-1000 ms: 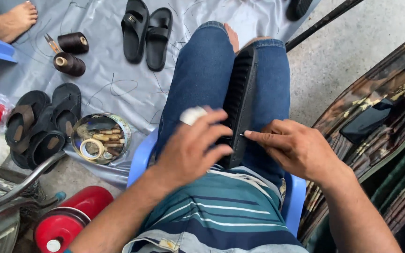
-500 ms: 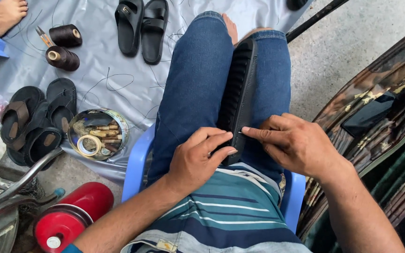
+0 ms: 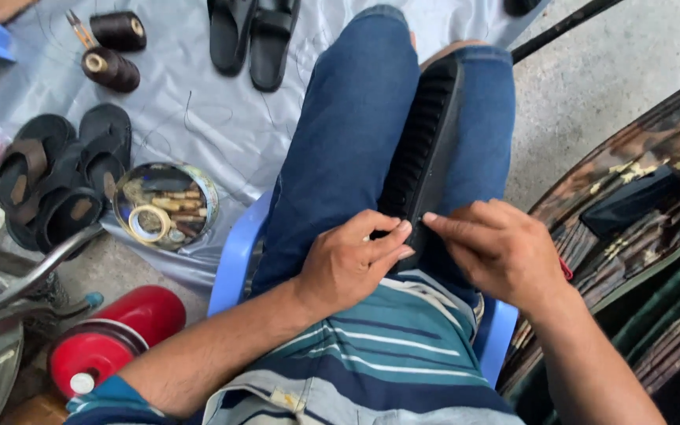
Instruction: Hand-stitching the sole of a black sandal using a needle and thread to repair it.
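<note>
Two hands work at the near end of a long black sole (image 3: 426,149) lying along the seated person's lap, between the jeans-clad thighs (image 3: 340,149), ribbed side showing. Beneath is a grey sheet (image 3: 190,118) on the floor, with a blue chair (image 3: 234,260) under the person. Left of the lap lie brown sandals (image 3: 57,181), black slides (image 3: 249,39), a red canister (image 3: 112,338), a round tin (image 3: 165,206) of small parts and two dark thread spools (image 3: 112,49). Left hand (image 3: 352,264) is closed, fingers curled and pinching the sole's near edge; right hand (image 3: 505,252) is likewise closed, thumb and forefinger pinched at the same edge, fingertips almost meeting the left. Whether a needle or thread is held between them cannot be told. Judged step: fine work on the sole's rear edge, likely stitching or seating. Next move calls for the left hand's steady hold while the right works the edge.
</note>
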